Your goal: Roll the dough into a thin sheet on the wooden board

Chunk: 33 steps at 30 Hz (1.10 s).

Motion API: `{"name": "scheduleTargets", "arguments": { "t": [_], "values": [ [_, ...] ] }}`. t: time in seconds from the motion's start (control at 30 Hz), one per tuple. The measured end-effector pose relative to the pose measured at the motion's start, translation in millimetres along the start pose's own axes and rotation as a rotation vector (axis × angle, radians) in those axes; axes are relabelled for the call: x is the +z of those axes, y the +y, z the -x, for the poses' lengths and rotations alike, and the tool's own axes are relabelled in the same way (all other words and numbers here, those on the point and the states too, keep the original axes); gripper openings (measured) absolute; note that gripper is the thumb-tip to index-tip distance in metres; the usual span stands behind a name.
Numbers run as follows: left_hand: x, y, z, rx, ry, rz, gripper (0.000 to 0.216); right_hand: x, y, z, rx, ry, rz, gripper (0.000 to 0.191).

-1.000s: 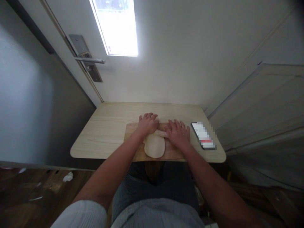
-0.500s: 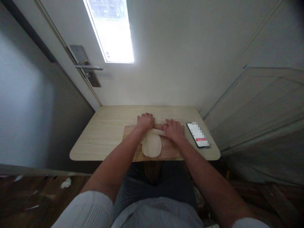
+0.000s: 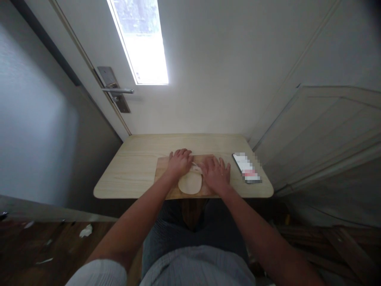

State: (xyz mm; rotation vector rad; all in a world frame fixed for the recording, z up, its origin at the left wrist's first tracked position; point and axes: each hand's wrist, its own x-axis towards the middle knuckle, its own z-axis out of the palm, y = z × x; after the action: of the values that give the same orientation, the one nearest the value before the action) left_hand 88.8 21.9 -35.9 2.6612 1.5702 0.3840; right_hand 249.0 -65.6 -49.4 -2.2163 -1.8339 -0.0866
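Step in hand looks like rolling on the dough disc (image 3: 190, 185), flat on the wooden cutting board (image 3: 161, 170), lower centre of frame. Pale roll (image 3: 196, 169) at its far edge; pin or rolled-up dough, can't tell. Right hand (image 3: 216, 173): palm down, fingers spread. Left hand (image 3: 181, 162): palm down, fingers partly hidden, can't tell if gripping. Next move, my read: even pressure from both hands, roll kept straight. Board's on the counter (image 3: 127, 171).

A phone (image 3: 246, 168) lies on the table (image 3: 127, 171) before a windowed door (image 3: 208, 87).
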Motion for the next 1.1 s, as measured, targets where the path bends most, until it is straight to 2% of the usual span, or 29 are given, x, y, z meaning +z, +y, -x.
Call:
{"name": "scheduleTargets", "arguments": {
  "t": [0.23,0.37,0.6,0.9,1.1],
  "values": [
    [-6,6,38,0.011,0.06,-0.027,0.05,-6,-4,36,-0.063,0.067,-0.022,0.054],
    [-8,8,59,0.014,0.069,-0.027,0.05,-1,-4,58,-0.102,0.122,-0.038,0.058],
    [-5,11,89,-0.032,0.072,0.004,0.054,-4,-4,88,-0.15,0.067,-0.031,0.062],
    [-7,16,100,-0.081,0.048,0.034,0.056,-7,-1,93,-0.179,0.058,-0.056,0.057],
    [-7,12,87,-0.064,0.024,0.02,0.055,-8,-1,75,-0.184,0.035,-0.054,0.057]
  ]
}}
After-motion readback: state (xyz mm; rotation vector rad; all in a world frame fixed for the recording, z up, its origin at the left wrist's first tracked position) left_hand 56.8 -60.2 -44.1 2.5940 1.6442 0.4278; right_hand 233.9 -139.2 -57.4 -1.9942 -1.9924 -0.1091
